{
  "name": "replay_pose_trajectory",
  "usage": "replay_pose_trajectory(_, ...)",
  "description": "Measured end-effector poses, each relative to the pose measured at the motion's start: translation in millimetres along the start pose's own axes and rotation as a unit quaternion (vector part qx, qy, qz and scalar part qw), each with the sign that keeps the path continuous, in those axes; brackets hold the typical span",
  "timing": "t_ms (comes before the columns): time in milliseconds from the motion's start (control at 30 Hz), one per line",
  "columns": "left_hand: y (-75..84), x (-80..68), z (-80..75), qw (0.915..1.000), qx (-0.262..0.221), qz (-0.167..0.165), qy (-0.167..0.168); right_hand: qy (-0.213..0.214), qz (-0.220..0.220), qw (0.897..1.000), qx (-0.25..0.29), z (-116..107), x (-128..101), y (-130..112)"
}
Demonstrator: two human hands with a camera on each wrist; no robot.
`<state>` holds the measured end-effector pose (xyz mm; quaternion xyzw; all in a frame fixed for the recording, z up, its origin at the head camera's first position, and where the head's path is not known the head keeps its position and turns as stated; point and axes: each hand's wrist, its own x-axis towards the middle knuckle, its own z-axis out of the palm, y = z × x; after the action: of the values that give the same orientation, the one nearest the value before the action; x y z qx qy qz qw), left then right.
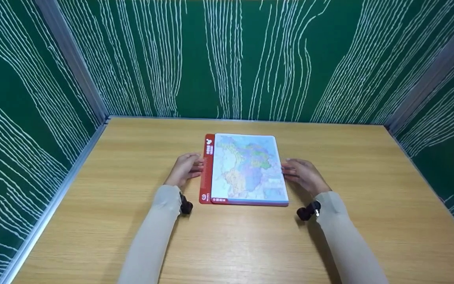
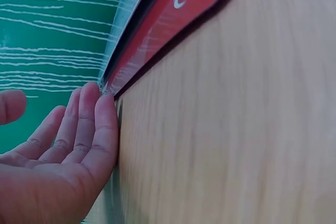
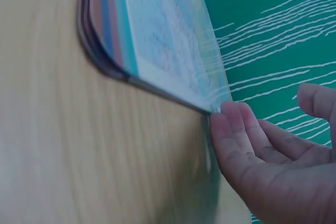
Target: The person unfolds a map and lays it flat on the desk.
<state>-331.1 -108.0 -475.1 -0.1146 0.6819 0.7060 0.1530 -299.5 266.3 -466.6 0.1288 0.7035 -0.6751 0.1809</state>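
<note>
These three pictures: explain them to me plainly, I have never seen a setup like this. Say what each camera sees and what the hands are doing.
No machine here: a person works with bare hands. The wide picture comes from a camera on the head, looking down at a wooden table inside green walls. The two close pictures come from cameras on each wrist. On the table lies a flat map book with a red spine strip. The left hand touches its spine edge with straight fingertips; the right hand touches the opposite edge. Neither hand grips it.
</note>
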Motion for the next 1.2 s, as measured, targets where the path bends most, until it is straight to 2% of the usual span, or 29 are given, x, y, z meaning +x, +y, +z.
replay_pose_trajectory(167,-0.8,1.3,-1.2,0.9999,0.012,-0.009,0.007,-0.014,-0.01,1.0,-0.019,-3.4,2.0,4.1)
replay_pose_trajectory(367,-2.5,1.3,-0.8,0.9996,0.014,-0.02,0.012,-0.012,0.008,1.0,-0.016,-5.9,2.1,6.3)
replay_pose_trajectory(733,3.4,1.5,1.2,0.9983,0.027,-0.047,0.02,-0.018,0.014,0.995,-0.093,-3.1,3.4,2.2)
replay_pose_trajectory(967,3.8,2.1,0.8,0.9978,0.025,-0.052,0.031,-0.009,0.013,0.996,-0.086,1.0,4.7,2.7)
replay_pose_trajectory(1200,1.8,0.3,1.2,0.9987,0.019,-0.033,0.034,-0.009,0.003,0.998,-0.062,6.0,4.4,6.1)
